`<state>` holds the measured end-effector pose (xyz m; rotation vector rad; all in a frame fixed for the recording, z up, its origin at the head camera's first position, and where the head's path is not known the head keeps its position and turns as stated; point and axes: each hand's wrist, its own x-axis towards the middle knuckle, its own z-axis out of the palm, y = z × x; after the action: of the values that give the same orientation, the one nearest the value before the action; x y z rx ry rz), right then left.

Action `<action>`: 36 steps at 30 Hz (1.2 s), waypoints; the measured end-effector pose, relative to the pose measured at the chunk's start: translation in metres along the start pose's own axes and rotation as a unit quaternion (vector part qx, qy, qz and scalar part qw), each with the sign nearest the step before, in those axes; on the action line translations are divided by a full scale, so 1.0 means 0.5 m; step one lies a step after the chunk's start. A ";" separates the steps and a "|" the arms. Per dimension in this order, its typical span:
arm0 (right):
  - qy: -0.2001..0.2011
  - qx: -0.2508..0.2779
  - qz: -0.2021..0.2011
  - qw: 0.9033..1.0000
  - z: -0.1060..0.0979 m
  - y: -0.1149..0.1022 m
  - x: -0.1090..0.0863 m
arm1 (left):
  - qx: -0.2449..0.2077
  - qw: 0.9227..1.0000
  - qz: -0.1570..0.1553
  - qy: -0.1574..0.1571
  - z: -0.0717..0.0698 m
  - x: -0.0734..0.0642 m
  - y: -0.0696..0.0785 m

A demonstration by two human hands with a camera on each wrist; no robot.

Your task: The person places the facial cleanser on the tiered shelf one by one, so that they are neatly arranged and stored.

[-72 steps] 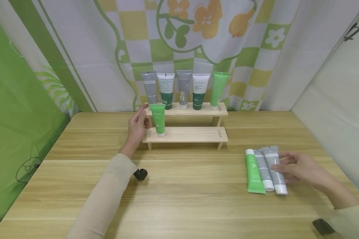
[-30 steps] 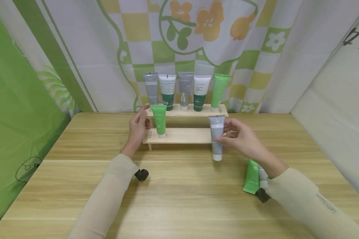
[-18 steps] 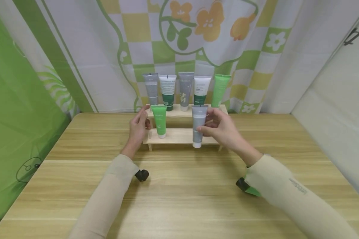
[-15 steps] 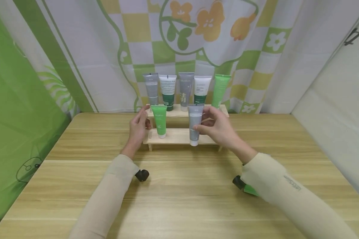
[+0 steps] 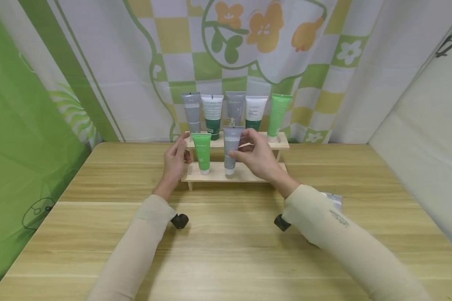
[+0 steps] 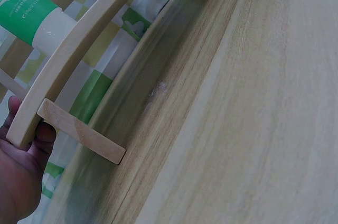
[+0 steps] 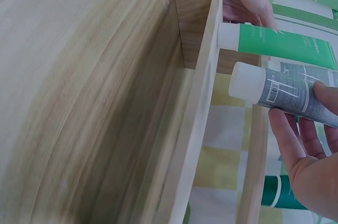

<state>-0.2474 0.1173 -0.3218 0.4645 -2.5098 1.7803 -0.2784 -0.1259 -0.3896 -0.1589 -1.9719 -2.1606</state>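
My right hand pinches a grey squeeze tube between thumb and fingers, white cap down. In the right wrist view, the tube's cap is a little apart from the lower board of a two-tier wooden rack. My left hand grips the rack's left end; in the left wrist view its fingers are around the board's end. A green tube stands on its cap at the left of the lower board, beside the grey one.
On the upper board stand a grey tube, a white-and-green tube, another grey tube, another white-and-green tube and a green tube. A grey tube lies on the table, partly behind the right sleeve. A curtain hangs behind.
My right hand picked up a grey tube from the group lying at right, turned it cap down and carried it left over the lower board. My left hand stayed at the rack's end.
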 end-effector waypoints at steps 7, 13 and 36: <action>0.011 0.002 0.000 1.000 0.030 0.011 0.010 | 0.006 1.000 0.001 -0.003 0.000 0.001 -0.003; 0.017 -0.006 -0.008 1.000 0.045 0.017 0.012 | 0.006 1.000 0.008 0.004 -0.005 0.019 -0.044; 0.011 -0.030 -0.021 0.999 0.043 0.031 0.000 | 0.005 1.000 0.003 0.001 -0.002 0.005 -0.010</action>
<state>-0.2484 0.1019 -0.3437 0.4891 -2.5120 1.6805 -0.2819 -0.1267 -0.3942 -0.1596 -1.9788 -2.1455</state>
